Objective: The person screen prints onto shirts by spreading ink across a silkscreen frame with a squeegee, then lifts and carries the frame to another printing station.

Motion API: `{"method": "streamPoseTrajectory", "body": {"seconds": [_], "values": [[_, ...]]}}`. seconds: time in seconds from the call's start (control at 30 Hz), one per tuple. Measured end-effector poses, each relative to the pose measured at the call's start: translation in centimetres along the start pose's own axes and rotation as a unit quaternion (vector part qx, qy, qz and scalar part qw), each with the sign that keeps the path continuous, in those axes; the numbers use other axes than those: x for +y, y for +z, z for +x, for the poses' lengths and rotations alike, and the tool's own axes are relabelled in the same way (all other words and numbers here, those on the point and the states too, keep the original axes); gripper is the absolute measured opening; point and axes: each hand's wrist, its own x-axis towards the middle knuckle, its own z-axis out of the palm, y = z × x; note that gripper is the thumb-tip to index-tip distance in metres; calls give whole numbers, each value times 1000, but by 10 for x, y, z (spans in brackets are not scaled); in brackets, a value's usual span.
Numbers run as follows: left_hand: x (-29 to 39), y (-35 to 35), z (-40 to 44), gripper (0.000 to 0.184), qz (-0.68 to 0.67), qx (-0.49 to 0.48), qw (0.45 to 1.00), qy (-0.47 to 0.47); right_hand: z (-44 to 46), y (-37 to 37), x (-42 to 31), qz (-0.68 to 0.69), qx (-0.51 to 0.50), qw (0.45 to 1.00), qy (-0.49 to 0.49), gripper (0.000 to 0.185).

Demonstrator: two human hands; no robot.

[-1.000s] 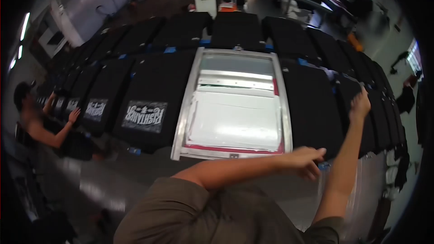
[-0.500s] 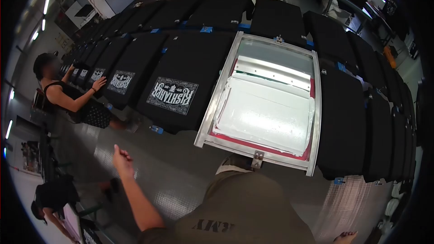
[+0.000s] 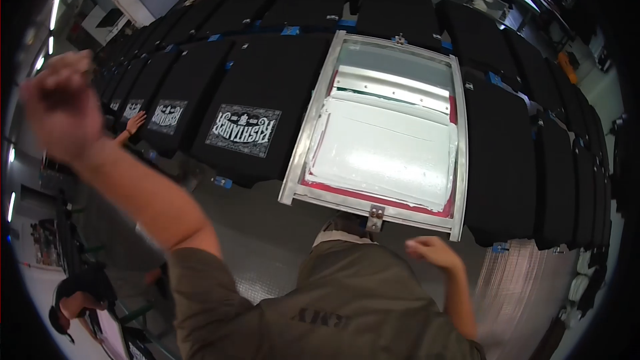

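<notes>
My left hand point(image 3: 63, 107) is raised at the far left, its fingers curled and blurred; whether anything is inside cannot be made out. My right hand point(image 3: 433, 252) hangs near my body, below the screen frame's lower right edge, with its fingers curled together and their inside hidden. The metal screen frame point(image 3: 460, 160) lies over a board in front of me. White ink point(image 3: 383, 150) covers much of its mesh, and a metal squeegee bar point(image 3: 393, 89) rests across its upper part. Left of it, a black shirt point(image 3: 280, 73) bears a white print point(image 3: 243, 129).
Black shirts on boards point(image 3: 500, 167) stretch in two rows to both sides. Blue tabs point(image 3: 222, 182) stick out at board ends. A co-worker's hand point(image 3: 135, 123) touches a printed shirt at left. Another person point(image 3: 83, 293) bends at the lower left. A metal clamp point(image 3: 375, 218) juts from the frame.
My left hand has swung from the right side across to the far left and up. My right hand has come down beside my body. The view has shifted; the co-worker's body is mostly hidden behind my arm.
</notes>
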Motion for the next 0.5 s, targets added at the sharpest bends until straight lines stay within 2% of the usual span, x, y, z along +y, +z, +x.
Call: {"method": "streamPoseTrajectory", "body": {"seconds": [0.03,0.07,0.1,0.13,0.17,0.23,0.3,0.33,0.37,0.4,0.43,0.47,0.5], "values": [[17,8,3,38,55,-48,996,47,27,22,15,-46,51,996,-59,43],[25,19,-2,31,20,-59,997,41,49,42,23,-92,101,984,-116,43],[33,20,-8,32,47,-113,992,41,65,57,17,50,43,991,-114,40],[29,31,-22,37,82,-133,986,52,77,67,8,190,-17,975,-112,37],[17,44,-40,42,116,-155,979,64,83,72,4,189,-14,976,-104,33],[-18,59,-78,48,92,-108,990,18,94,75,8,241,3,967,-82,24],[-63,61,-112,43,28,-77,993,-86,101,79,11,228,30,969,-88,23],[-85,64,-141,37,95,42,981,-163,101,80,12,200,47,975,-89,22],[-109,59,-160,32,97,100,947,-289,100,81,11,205,54,973,-87,22],[-133,55,-180,31,210,69,891,-397,97,83,7,177,79,977,-89,21],[-148,59,-200,31,259,65,789,-553,93,85,2,148,102,979,-90,20],[-174,15,-251,33,379,-173,735,-535,87,82,-6,123,106,983,-83,21],[-180,9,-286,37,474,-265,579,-608,86,82,-6,126,108,983,-82,21]]}}
